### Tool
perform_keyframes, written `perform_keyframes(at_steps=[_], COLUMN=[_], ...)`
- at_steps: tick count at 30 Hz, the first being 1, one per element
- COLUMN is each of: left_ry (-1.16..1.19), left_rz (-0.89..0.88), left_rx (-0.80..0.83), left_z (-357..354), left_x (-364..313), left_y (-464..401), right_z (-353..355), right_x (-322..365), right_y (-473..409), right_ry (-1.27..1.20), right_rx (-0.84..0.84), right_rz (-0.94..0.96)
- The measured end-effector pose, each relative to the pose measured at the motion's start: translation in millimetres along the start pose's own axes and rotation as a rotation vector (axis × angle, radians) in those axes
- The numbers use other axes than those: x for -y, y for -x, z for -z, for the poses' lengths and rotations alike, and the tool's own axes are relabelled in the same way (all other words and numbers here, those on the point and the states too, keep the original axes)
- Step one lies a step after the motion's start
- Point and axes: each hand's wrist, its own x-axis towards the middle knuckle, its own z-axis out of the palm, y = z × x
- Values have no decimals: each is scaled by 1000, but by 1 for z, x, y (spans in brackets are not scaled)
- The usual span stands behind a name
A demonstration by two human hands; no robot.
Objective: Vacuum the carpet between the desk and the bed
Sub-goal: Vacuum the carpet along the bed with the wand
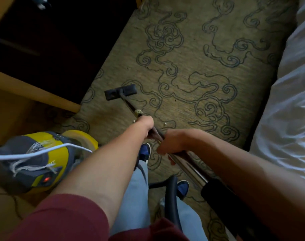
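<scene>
A patterned olive carpet (pixel 191 54) runs between the wooden desk (pixel 43 94) on the left and the white bed (pixel 291 101) on the right. The black vacuum floor head (pixel 120 92) lies flat on the carpet near the desk's corner. Its metal wand (pixel 186 159) slopes back toward me. My left hand (pixel 145 121) grips the wand farther forward. My right hand (pixel 172 141) grips it closer to me. The yellow and grey vacuum canister (pixel 42 159) stands at my left, its red light lit.
A black hose (pixel 172 199) loops between my legs. A white cord (pixel 35 154) crosses over the canister. My feet in blue shoes (pixel 145 152) stand on the carpet. Dark space (pixel 61 40) lies under the desk. Two small pale bits (pixel 164 123) lie on the carpet near my hands.
</scene>
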Motion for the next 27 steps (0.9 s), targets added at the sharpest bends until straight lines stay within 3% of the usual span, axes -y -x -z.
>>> perform_keyframes(at_steps=[9,14,21,27], left_ry=[17,-2,21,0], left_rz=[30,74,100,204], left_rx=[-33,-6,55,207], left_z=[133,154,132,64], left_x=[-86,-89,-78,-28], left_y=[-122,-153,-114,-59], right_z=[83,96,88,38], right_x=[132,162,149,80], right_y=[-129,-157,-123,-74], right_ry=[187,255,237,301], right_rx=[-100,20,74,38], right_rz=[7,19,2,-66])
